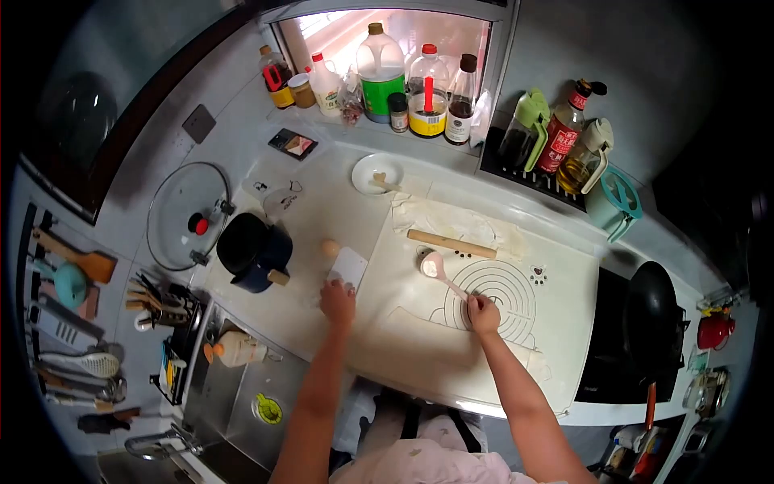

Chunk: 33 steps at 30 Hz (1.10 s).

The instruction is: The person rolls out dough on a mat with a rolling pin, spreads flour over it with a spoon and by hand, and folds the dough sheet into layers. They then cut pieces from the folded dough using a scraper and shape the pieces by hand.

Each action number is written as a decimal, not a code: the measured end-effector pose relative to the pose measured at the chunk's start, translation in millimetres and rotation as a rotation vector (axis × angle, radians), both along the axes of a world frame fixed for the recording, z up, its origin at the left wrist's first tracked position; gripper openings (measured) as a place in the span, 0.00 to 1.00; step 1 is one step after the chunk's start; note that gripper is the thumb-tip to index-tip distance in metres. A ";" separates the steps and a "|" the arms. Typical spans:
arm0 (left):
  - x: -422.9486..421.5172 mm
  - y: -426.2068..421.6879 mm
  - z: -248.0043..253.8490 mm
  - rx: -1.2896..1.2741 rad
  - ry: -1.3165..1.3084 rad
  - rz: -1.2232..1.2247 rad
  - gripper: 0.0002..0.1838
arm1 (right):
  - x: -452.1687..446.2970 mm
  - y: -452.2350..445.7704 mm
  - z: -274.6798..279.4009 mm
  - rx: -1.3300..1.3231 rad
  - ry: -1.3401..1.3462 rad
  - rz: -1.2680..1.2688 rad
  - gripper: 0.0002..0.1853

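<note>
My left hand is closed on the near end of a white flat scraper, which lies low over the counter. Just beyond it sits a brown egg. The handle of a pale pink spoon is pinched in my right hand; something white fills or coats its bowl. Under the spoon is a pale baking mat printed with circles. A wooden rolling pin rests on the mat, in front of a crumpled pale sheet.
On the left stand a dark blue pot and the sink. At the back are a white bowl, a phone and several bottles. A black wok sits on the stove at right.
</note>
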<state>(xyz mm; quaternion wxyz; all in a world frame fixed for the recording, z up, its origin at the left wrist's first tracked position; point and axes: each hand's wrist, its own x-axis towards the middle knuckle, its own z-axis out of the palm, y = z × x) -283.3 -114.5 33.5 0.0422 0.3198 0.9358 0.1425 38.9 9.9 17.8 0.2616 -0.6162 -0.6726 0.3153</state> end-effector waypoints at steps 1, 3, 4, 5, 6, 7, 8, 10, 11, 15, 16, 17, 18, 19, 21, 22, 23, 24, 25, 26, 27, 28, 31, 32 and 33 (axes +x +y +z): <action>-13.7 6.4 1.8 -0.092 0.019 0.021 0.22 | -1.5 -2.7 1.1 0.105 -0.060 -0.011 0.08; -34.7 20.1 4.4 -0.272 0.061 0.059 0.30 | -1.0 -11.5 5.5 0.313 -0.190 -0.035 0.09; -49.0 25.8 1.8 -0.320 -0.064 0.096 0.39 | -1.9 -17.2 13.2 0.289 -0.113 -0.026 0.10; -54.4 30.8 -3.1 -0.341 -0.072 0.080 0.38 | -3.1 -20.7 14.1 0.324 -0.083 -0.030 0.10; -56.7 33.7 -0.5 -0.363 -0.079 0.068 0.38 | -5.4 -26.4 18.0 0.357 -0.052 -0.031 0.10; -59.2 34.4 2.3 -0.385 -0.084 0.060 0.38 | -9.3 -31.5 21.3 0.390 -0.019 -0.028 0.10; -61.5 33.7 5.3 -0.366 -0.111 -0.002 0.37 | -12.7 -38.3 25.1 0.352 -0.007 -0.041 0.11; -69.4 32.5 15.1 -0.345 -0.227 -0.004 0.34 | -21.5 -45.5 33.5 0.301 0.048 -0.041 0.11; -74.8 30.7 17.9 -0.337 -0.285 -0.004 0.33 | -25.2 -49.2 34.8 0.274 0.076 -0.039 0.12; -105.5 10.9 -16.8 0.139 -0.660 -0.002 0.23 | -42.6 -62.5 34.8 0.274 0.189 -0.031 0.12; -107.1 8.0 -16.5 0.215 -0.747 -0.015 0.22 | -46.3 -65.1 36.7 0.247 0.188 0.005 0.12; -107.2 8.0 -16.2 0.293 -0.833 -0.032 0.20 | -50.3 -69.0 38.8 0.188 0.227 0.049 0.12; -99.0 8.5 -6.1 0.274 -0.926 -0.020 0.19 | -57.6 -73.0 50.3 0.131 0.266 0.091 0.11; -80.9 6.7 12.3 0.250 -1.019 -0.008 0.18 | -65.3 -77.0 58.6 0.072 0.305 0.132 0.12; -37.0 5.0 17.3 0.263 -1.191 -0.001 0.18 | -83.6 -83.8 65.9 -0.323 0.677 -0.002 0.14; -10.7 1.5 11.2 0.302 -1.271 -0.009 0.18 | -84.3 -84.7 68.2 -0.519 0.862 -0.075 0.16; 15.3 0.5 5.8 0.266 -1.365 -0.003 0.17 | -77.2 -83.0 70.0 -0.654 0.908 -0.109 0.18; 40.7 0.7 1.6 0.228 -1.459 0.003 0.16 | -69.2 -79.5 72.3 -0.786 0.954 -0.143 0.20; 65.2 1.7 -0.5 0.170 -1.512 -0.029 0.17 | -60.6 -75.5 74.2 -0.916 1.002 -0.174 0.22; 88.3 1.6 -1.8 0.113 -1.561 -0.060 0.18 | -50.6 -73.1 74.2 -0.864 0.946 -0.191 0.21; 107.2 0.5 -1.5 0.056 -1.608 -0.086 0.20 | -39.3 -71.7 72.6 -0.815 0.889 -0.205 0.20; 124.2 1.6 12.9 0.054 -1.611 -0.076 0.21 | -27.2 -69.7 71.9 -0.766 0.832 -0.216 0.19; 161.4 12.0 38.8 0.101 -1.641 -0.072 0.24 | 21.2 -54.7 90.0 -0.682 0.813 -0.349 0.15; 164.7 14.0 35.5 0.145 -1.663 -0.077 0.25 | 42.7 -47.1 92.0 -0.644 0.875 -0.386 0.16; 167.8 13.4 33.2 0.184 -1.683 -0.076 0.26 | 65.8 -42.8 90.3 -0.608 0.937 -0.425 0.17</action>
